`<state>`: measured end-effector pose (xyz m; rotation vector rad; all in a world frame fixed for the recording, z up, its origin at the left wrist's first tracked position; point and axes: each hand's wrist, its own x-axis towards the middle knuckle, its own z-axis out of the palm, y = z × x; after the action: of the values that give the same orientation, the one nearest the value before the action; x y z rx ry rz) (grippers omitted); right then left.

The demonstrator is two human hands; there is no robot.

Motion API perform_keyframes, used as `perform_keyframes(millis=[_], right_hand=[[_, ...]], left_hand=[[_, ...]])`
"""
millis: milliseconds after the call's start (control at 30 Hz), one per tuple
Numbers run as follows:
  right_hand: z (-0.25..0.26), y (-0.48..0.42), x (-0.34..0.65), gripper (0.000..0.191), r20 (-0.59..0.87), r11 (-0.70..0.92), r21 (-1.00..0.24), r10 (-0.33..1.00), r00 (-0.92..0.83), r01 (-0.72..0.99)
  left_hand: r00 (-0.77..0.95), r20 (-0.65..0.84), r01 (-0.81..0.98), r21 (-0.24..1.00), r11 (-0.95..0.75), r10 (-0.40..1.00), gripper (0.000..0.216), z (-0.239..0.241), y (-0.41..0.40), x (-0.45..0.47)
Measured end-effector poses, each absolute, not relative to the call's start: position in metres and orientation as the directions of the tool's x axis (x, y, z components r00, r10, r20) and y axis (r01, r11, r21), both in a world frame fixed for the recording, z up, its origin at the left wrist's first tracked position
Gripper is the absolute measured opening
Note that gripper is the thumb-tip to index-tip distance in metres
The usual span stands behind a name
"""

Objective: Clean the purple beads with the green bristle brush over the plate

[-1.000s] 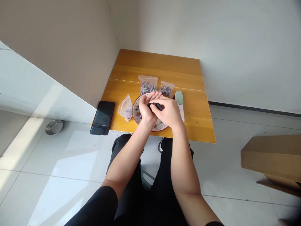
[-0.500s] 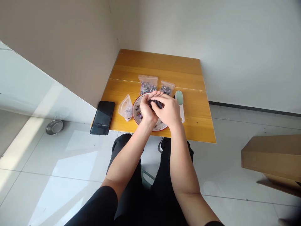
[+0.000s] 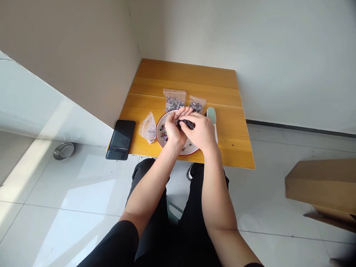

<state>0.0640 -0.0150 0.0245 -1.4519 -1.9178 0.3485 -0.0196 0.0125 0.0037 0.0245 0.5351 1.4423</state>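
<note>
Over the plate, my left hand (image 3: 176,129) is turned palm up, slightly cupped, with its fingers stretched out. My right hand (image 3: 204,130) is closed on a dark beaded strand (image 3: 187,124), which lies over my left palm; its far end is hidden by my right fingers. Below both hands sits a round plate (image 3: 158,128) with a red rim and dark ring lines. Loose beads (image 3: 163,132) in dark, purple and clear tones lie in it. Much of the plate is covered by my hands and wrists.
Behind the plate lie two zip bags of beads, a larger bag (image 3: 174,101) and a smaller bag (image 3: 197,104). An opened bag (image 3: 148,128) and a black phone (image 3: 120,139) are at left. A green-and-white tool (image 3: 211,115) lies right. A cardboard box (image 3: 319,180) stands on the floor.
My right hand has shifted slightly right with the dark beaded strand, showing a little more of my left palm. The rest of the scene stays put.
</note>
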Motion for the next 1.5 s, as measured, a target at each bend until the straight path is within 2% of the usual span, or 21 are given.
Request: perform_keyframes(millis=[133, 300, 433, 500, 600, 700, 900, 1033, 1133, 1333, 1500], right_hand=[[0.024, -0.015, 0.062, 0.022, 0.373, 0.395, -0.621, 0.909, -0.188, 0.677], [0.025, -0.016, 0.063, 0.024, 0.380, 0.287, -0.580, 0.923, -0.059, 0.762], [0.026, -0.016, 0.067, 0.021, 0.365, 0.374, -0.608, 0.915, -0.171, 0.700], [0.025, -0.015, 0.066, 0.021, 0.379, 0.409, -0.631, 0.904, -0.198, 0.659], [0.024, -0.014, 0.064, 0.023, 0.389, 0.354, -0.626, 0.914, -0.115, 0.695], [0.024, -0.014, 0.066, 0.025, 0.373, 0.300, -0.594, 0.925, -0.075, 0.747], [0.023, -0.013, 0.071, 0.022, 0.347, 0.395, -0.640, 0.914, -0.211, 0.659], [0.025, -0.014, 0.068, 0.024, 0.371, 0.355, -0.617, 0.918, -0.138, 0.703], [0.026, -0.014, 0.070, 0.026, 0.352, 0.308, -0.584, 0.930, -0.107, 0.751], [0.024, -0.014, 0.070, 0.023, 0.354, 0.400, -0.663, 0.912, -0.206, 0.632], [0.025, -0.013, 0.066, 0.026, 0.398, 0.378, -0.677, 0.910, -0.118, 0.631]], left_hand=[[0.040, -0.370, -0.931, 0.324, 0.169, 0.928, 0.038, 0.005, 0.011, -0.017], [0.051, -0.325, -0.933, 0.322, 0.162, 0.944, 0.038, 0.007, 0.009, -0.015], [-0.020, -0.360, -0.920, 0.371, 0.124, 0.933, 0.040, 0.007, 0.009, -0.017], [-0.016, -0.362, -0.926, 0.357, 0.122, 0.932, 0.040, 0.007, 0.009, -0.016], [0.023, -0.338, -0.941, 0.311, 0.135, 0.941, 0.039, 0.008, 0.008, -0.014], [0.006, -0.340, -0.931, 0.342, 0.130, 0.941, 0.036, 0.009, 0.008, -0.015], [-0.026, -0.353, -0.918, 0.378, 0.117, 0.935, 0.038, 0.004, 0.009, -0.017], [0.025, -0.292, -0.929, 0.345, 0.130, 0.956, 0.038, 0.002, 0.007, -0.014], [0.006, -0.294, -0.924, 0.365, 0.118, 0.956, 0.038, 0.004, 0.008, -0.015], [-0.015, -0.339, -0.923, 0.366, 0.117, 0.941, 0.037, 0.007, 0.011, -0.018], [0.045, -0.282, -0.938, 0.319, 0.137, 0.958, 0.035, 0.007, 0.013, -0.022]])
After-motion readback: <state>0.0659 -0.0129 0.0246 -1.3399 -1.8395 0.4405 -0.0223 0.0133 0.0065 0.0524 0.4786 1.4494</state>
